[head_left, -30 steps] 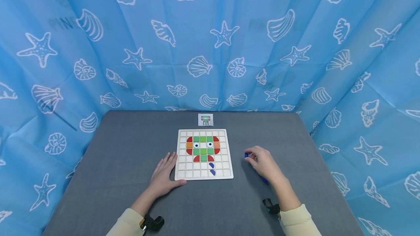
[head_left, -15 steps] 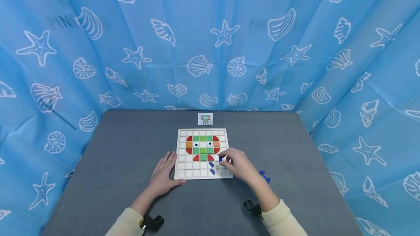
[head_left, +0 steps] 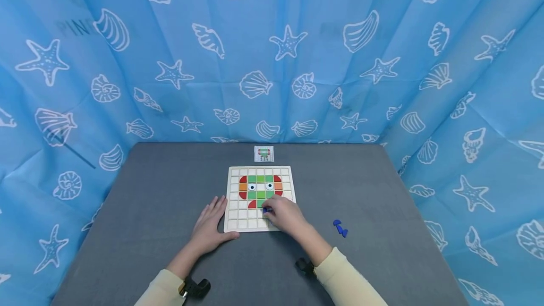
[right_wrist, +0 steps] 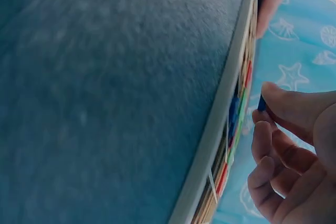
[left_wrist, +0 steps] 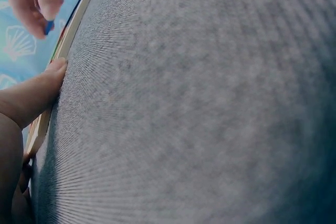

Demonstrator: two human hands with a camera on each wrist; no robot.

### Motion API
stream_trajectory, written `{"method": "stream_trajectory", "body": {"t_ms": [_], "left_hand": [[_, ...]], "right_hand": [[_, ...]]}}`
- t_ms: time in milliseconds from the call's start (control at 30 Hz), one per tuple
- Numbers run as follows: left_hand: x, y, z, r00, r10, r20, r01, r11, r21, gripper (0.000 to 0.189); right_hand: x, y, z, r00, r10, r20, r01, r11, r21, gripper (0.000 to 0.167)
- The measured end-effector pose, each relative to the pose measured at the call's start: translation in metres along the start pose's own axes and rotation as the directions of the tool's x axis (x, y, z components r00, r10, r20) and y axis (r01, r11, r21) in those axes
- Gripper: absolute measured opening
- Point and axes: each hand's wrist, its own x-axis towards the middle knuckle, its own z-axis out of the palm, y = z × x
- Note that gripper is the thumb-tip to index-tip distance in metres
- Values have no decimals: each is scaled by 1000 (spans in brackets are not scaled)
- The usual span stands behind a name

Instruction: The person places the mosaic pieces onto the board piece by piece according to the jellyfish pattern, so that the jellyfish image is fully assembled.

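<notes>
A pale square grid board [head_left: 237, 224] lies on the table, with red, orange and green tiles and two eye tiles forming a face pattern. Along its left edge rests my left hand [head_left: 209, 226], fingers spread and the thumb at the front corner. My right hand [head_left: 286, 214] is over the board's lower middle, pinching a small blue tile [right_wrist: 261, 103] between thumb and fingertip. In the right wrist view that tile is held a little above the board. The right hand covers part of the lower right squares in the head view, including two blue tiles laid there.
A small printed card [head_left: 264, 154] with a similar face pattern lies behind the board. Several loose blue tiles [head_left: 337, 222] lie on the grey table [head_left: 178, 178] to the right. A blue shell-patterned curtain [head_left: 255, 51] hangs around the back and sides.
My right hand has moved left from the loose blue tiles to over the board, carrying one blue tile. My left hand has stayed at the board's left edge.
</notes>
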Motion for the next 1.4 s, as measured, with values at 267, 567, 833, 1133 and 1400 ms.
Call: {"method": "stream_trajectory", "body": {"t_ms": [267,567,833,1133,1400], "left_hand": [[0,0,0,1000,0,1,0,1000,2,119],[2,2,-1,1000,4,5,-4,1000,8,120],[1,2,-1,1000,-2,2,2,1000,17,121],[1,2,0,1000,0,-1,0,1000,9,120],[1,2,-1,1000,0,-1,0,1000,3,119]], "right_hand": [[7,-7,8,999,33,25,-31,997,-75,18],[9,-9,10,996,69,58,-65,996,-69,21],[9,-9,4,997,59,52,-58,998,-23,21],[-8,9,-24,990,139,-18,-138,990,25,24],[-38,39,-44,956,272,-113,-270,962,33,24]]}}
